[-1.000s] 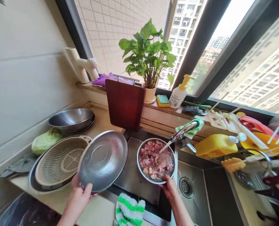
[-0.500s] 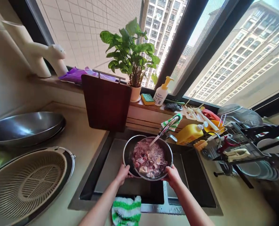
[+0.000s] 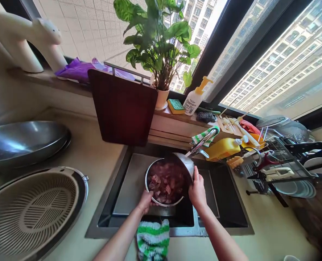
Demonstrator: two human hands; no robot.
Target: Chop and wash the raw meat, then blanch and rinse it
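Over the dark sink [image 3: 128,188], my left hand [image 3: 145,202] is closed on the near-left rim of a round metal bowl [image 3: 147,172]. Chunks of raw reddish meat [image 3: 165,183] lie inside it. My right hand [image 3: 198,191] grips a second metal bowl [image 3: 188,165], steeply tilted towards the first, its mouth facing left and down. Where the two bowls meet is partly hidden and dim. Just behind the tilted bowl is the curved faucet [image 3: 204,137], with a short bit of water stream at its spout.
A brown cutting board [image 3: 124,108] stands behind the sink, left of a potted plant [image 3: 162,50]. A colander [image 3: 38,214] and a wok [image 3: 27,141] sit at left. A yellow jug [image 3: 222,149] and dish rack [image 3: 286,156] are at right; a striped cloth [image 3: 153,239] hangs in front.
The bowls, held together with the meat in the right-hand one, have come apart. My right hand has raised and tipped its bowl leftwards; the meat is now in the left bowl. The view has shifted.
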